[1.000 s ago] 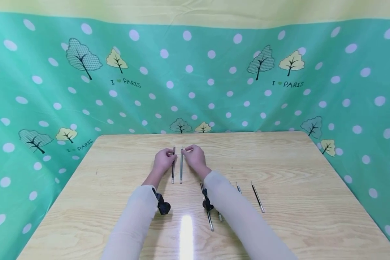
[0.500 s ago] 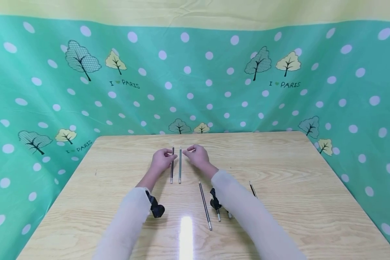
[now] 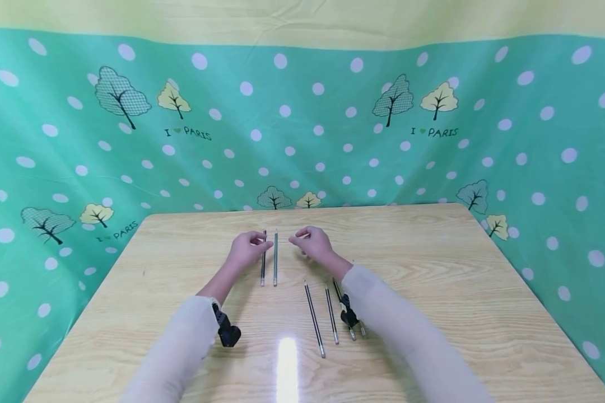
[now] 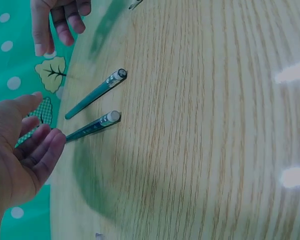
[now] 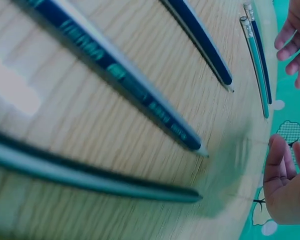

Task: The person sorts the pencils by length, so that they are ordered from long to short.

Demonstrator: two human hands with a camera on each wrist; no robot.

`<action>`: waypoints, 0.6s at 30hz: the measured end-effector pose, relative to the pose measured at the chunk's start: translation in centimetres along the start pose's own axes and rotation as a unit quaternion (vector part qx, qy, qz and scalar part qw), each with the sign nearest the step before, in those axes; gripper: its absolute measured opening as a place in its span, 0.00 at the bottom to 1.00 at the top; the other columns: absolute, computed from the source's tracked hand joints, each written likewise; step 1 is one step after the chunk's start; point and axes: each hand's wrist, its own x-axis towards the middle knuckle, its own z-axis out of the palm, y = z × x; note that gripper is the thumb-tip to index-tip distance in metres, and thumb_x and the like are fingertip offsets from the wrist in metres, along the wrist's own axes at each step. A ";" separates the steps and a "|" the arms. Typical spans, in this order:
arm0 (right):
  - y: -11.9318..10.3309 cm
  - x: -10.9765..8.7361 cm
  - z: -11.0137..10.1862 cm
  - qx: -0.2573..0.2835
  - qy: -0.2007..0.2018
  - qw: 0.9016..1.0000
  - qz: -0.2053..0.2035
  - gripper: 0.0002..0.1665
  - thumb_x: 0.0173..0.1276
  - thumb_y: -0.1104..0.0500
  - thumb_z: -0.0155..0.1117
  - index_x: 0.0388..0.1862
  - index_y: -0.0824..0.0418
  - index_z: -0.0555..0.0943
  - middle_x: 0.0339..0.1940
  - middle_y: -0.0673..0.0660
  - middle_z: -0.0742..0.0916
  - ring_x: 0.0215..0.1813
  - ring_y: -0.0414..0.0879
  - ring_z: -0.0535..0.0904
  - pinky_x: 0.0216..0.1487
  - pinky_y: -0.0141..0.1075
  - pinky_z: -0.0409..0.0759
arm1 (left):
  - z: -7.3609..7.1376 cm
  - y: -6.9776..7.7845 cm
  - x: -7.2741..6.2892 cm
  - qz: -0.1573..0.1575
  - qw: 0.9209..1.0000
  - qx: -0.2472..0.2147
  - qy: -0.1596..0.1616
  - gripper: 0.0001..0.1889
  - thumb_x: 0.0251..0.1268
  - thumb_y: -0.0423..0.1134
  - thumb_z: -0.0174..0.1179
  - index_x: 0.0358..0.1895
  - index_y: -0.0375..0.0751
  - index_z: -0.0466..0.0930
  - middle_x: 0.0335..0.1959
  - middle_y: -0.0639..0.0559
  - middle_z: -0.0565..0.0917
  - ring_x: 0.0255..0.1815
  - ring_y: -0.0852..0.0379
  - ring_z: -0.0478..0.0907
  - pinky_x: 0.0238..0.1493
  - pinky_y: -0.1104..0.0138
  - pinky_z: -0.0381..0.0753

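Note:
Two pencils lie side by side near the far edge of the table: a dark striped pencil (image 3: 263,271) on the left and a green pencil (image 3: 275,260) on the right. My left hand (image 3: 247,250) hovers at the dark one, its thumb crossing over it in the head view. In the left wrist view the fingers of that left hand (image 4: 27,145) look relaxed and grip nothing. To the right of the green pencil, apart from it, my right hand (image 3: 313,245) is held loosely with nothing in it. Its fingers also look relaxed in the right wrist view.
Several more pencils lie nearer me, below the right forearm: a striped pencil (image 3: 315,321) leftmost, another pencil (image 3: 331,316) beside it, others partly hidden by the sleeve and wrist camera (image 3: 349,312). A patterned green curtain (image 3: 302,134) hangs behind the wooden table (image 3: 181,268).
My right hand has let go of the green pencil and moved right, away from it. The right forearm has shifted right over the nearer pencils. My left hand has loosened beside the dark pencil.

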 end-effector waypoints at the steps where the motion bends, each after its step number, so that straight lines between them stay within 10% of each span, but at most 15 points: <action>1: 0.1 -0.1 -0.2 0.002 -0.003 1.000 0.001 0.20 0.62 0.46 0.64 0.46 0.57 0.78 0.36 0.62 0.84 0.34 0.56 0.82 0.29 0.43 0.82 | 0.0 0.0 -0.1 0.001 1.000 -0.002 -0.001 0.23 0.61 0.47 0.61 0.55 0.36 0.76 0.45 0.42 0.80 0.37 0.53 0.77 0.33 0.70 0.79; 18: 1.1 -1.8 -2.7 0.002 -0.035 0.999 -0.014 0.18 0.63 0.46 0.63 0.45 0.57 0.78 0.37 0.67 0.84 0.32 0.59 0.80 0.27 0.44 0.82 | 0.1 0.2 -1.2 0.010 0.999 -0.019 -0.031 0.22 0.61 0.47 0.62 0.54 0.38 0.77 0.43 0.44 0.79 0.39 0.53 0.77 0.36 0.66 0.83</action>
